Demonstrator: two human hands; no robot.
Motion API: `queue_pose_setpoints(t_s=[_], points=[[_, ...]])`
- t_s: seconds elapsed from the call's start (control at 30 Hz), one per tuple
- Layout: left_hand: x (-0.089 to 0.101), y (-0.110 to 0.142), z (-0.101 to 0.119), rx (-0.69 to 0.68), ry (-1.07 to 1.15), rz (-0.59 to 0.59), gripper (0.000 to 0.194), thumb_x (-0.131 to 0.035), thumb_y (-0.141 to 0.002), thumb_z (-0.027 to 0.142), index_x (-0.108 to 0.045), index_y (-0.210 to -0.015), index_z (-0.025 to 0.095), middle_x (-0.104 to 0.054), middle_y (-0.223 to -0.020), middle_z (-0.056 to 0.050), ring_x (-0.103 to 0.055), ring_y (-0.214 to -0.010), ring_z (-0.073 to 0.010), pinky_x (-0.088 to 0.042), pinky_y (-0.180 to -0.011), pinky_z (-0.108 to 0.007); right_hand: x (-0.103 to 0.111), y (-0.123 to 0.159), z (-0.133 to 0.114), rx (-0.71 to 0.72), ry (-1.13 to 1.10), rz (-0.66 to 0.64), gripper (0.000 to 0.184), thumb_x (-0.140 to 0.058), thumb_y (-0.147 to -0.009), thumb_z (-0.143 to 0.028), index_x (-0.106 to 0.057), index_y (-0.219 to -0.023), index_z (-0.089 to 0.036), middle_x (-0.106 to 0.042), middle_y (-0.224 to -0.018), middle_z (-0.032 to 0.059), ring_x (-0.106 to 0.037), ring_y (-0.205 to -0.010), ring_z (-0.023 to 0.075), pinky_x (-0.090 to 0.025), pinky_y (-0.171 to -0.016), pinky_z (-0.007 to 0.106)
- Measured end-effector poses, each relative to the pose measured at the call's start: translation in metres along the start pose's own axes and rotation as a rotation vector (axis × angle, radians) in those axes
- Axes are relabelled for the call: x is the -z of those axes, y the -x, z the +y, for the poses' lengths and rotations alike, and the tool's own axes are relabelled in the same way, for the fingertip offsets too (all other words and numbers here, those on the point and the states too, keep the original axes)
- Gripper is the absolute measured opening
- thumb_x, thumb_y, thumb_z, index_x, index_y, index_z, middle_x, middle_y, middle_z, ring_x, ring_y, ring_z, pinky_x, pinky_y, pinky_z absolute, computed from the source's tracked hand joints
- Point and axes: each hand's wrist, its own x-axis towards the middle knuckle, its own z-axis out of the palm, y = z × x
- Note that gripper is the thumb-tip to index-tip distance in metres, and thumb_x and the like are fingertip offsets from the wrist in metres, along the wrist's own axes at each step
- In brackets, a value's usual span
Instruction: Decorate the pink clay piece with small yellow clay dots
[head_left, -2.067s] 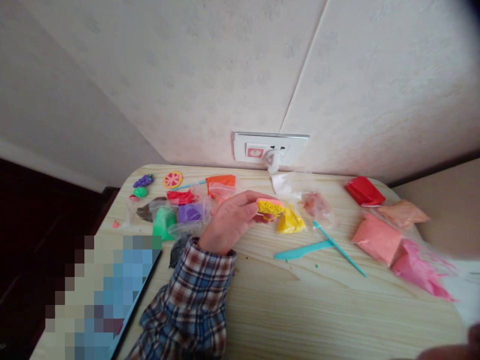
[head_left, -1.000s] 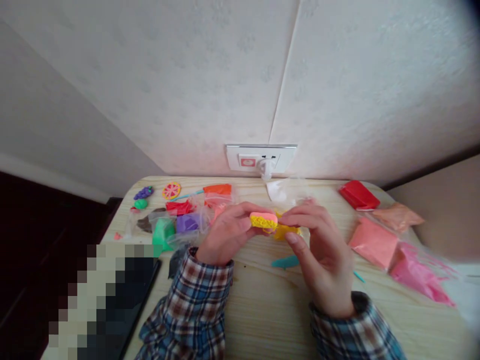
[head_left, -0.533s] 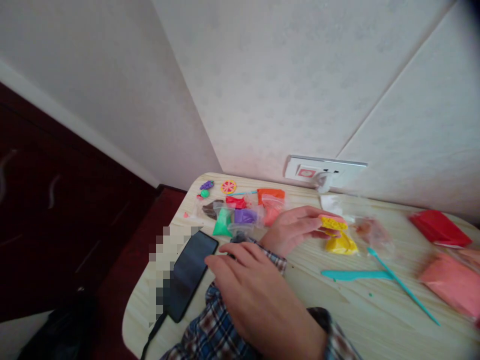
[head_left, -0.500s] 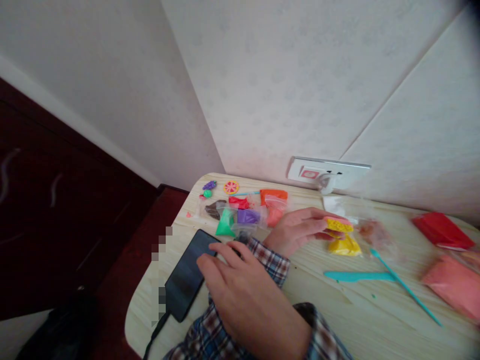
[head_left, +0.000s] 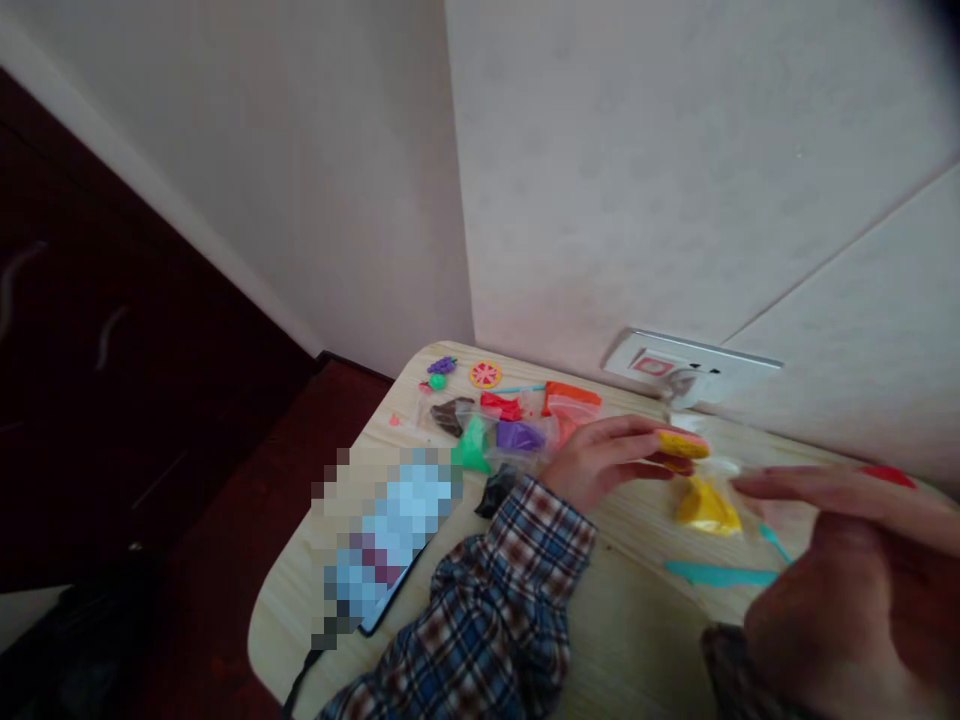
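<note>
My left hand (head_left: 600,460) is closed, its fingertips pinching a small clay piece (head_left: 681,445), yellow with a pink top. Just below it lies a bag of yellow clay (head_left: 706,505). At the right, my right hand (head_left: 832,560) hovers over the table, blurred, with its fingers stretched out and nothing visible in them. Its fingertips are near the yellow bag. Under it, a turquoise clay knife (head_left: 720,573) and a thin turquoise stick (head_left: 774,541) are partly covered. Left of my left sleeve lies a phone (head_left: 397,535) with its screen lit.
Bags of green clay (head_left: 474,447), purple clay (head_left: 520,436), orange clay (head_left: 571,396) and other colours lie at the back left. Beside them are clay grapes (head_left: 442,366) and a round fruit slice (head_left: 485,375). A socket (head_left: 694,365) with a plug is on the wall.
My right hand has left the phone and swung across to the right side of the table. The phone's dark screen is now lit. My left hand still holds the clay piece.
</note>
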Motion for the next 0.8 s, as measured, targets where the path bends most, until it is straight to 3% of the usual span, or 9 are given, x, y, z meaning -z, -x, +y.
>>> queue_pose_setpoints(t_s=[0.03,0.07,0.2,0.3,0.63,0.8], points=[[0.000,0.000,0.000,0.004,0.010,-0.005,0.040,-0.082,-0.060,0.043,-0.072,-0.086,0.014,-0.073,-0.089,-0.008,-0.066,-0.079,-0.0176,-0.049,-0.081,-0.032,0.005,0.003,0.013,-0.042,-0.032,0.196,0.021,-0.053,-0.089,-0.016,-0.070,-0.092,-0.027,-0.063,-0.082,0.0040,-0.058,-0.072,0.0232,-0.043,-0.072,0.041],[-0.001,0.000,0.001,0.007,0.017,-0.008,0.040,-0.083,-0.060,0.042,-0.072,-0.086,0.014,-0.073,-0.088,-0.008,-0.066,-0.077,-0.0162,-0.049,-0.080,-0.030,0.009,0.007,0.026,-0.023,-0.067,0.270,0.017,-0.059,-0.086,-0.017,-0.070,-0.094,-0.027,-0.062,-0.081,0.0033,-0.057,-0.069,0.0219,-0.043,-0.070,0.040],[-0.005,0.003,0.004,0.043,0.028,-0.056,0.037,-0.084,-0.061,0.039,-0.073,-0.085,0.013,-0.072,-0.082,-0.006,-0.065,-0.074,-0.0149,-0.049,-0.075,-0.027,0.016,0.026,0.055,-0.125,-0.086,-0.014,0.017,-0.059,-0.086,-0.019,-0.068,-0.100,-0.022,-0.066,-0.092,0.0050,-0.060,-0.090,0.0236,-0.041,-0.092,0.052],[-0.010,0.004,0.005,0.056,0.044,-0.075,0.033,-0.084,-0.062,0.038,-0.074,-0.082,0.013,-0.072,-0.081,-0.005,-0.064,-0.075,-0.0144,-0.049,-0.073,-0.026,0.018,0.032,0.060,-0.118,-0.078,-0.106,0.013,-0.061,-0.085,-0.019,-0.068,-0.096,-0.022,-0.066,-0.094,0.0040,-0.060,-0.095,0.0219,-0.033,-0.105,0.056],[-0.020,0.003,-0.001,0.102,0.022,-0.060,0.033,-0.086,-0.060,0.039,-0.075,-0.080,0.015,-0.070,-0.078,-0.003,-0.063,-0.074,-0.0139,-0.049,-0.071,-0.023,0.019,0.026,0.058,-0.114,-0.179,-0.094,0.012,-0.063,-0.083,-0.012,-0.067,-0.088,-0.023,-0.065,-0.085,0.0005,-0.060,-0.083,0.0165,-0.044,-0.089,0.041],[-0.016,0.001,-0.004,0.096,0.021,-0.080,0.037,-0.085,-0.060,0.040,-0.074,-0.082,0.013,-0.070,-0.079,-0.006,-0.063,-0.074,-0.0157,-0.048,-0.071,-0.026,0.018,0.026,0.058,-0.131,-0.157,-0.076,0.007,-0.063,-0.084,-0.019,-0.066,-0.078,-0.023,-0.064,-0.078,-0.0008,-0.060,-0.077,0.0170,-0.041,-0.092,0.046]])
